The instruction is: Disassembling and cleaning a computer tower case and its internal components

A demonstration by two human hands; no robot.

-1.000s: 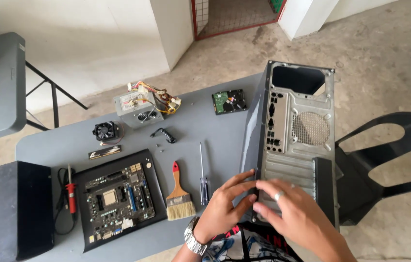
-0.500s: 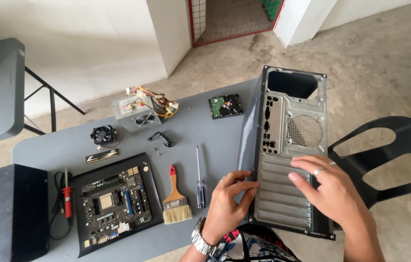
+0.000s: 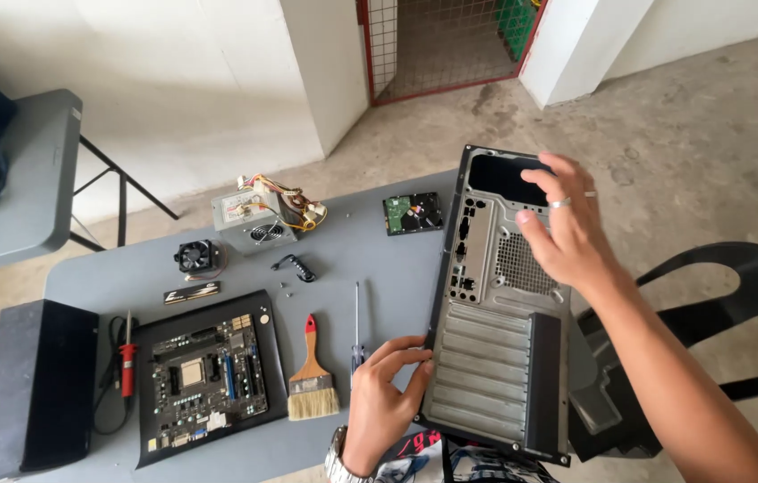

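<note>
Nearest, at the lower centre of the frame, the left hand (image 3: 385, 404) grips the lower left edge of the computer case (image 3: 495, 358), fingers curled onto the metal rim; a watch sits on the wrist. The case stands on the grey surface (image 3: 352, 259) right of centre, its rear panel facing up toward the camera, with slot covers low and the port cutouts and fan grille higher. Farther up, the right hand (image 3: 567, 228) is spread open, fingers wide, over the upper rear panel near the top opening; whether it touches the metal cannot be told. It holds nothing. Left of the left hand lie a screwdriver (image 3: 356, 335) and a paintbrush (image 3: 312, 380) with a red-and-wood handle, side by side. Further left, a motherboard (image 3: 204, 376) rests on a black mat, a red-handled tool (image 3: 126, 362) just beside it, and a black box (image 3: 34, 385) at the far left edge. Beyond these sit a memory stick (image 3: 191, 292), a cooler fan (image 3: 197, 256), a power supply (image 3: 254, 219) with bundled wires, and a hard drive (image 3: 413, 213). A black chair (image 3: 736, 295) stands at the right.
</note>
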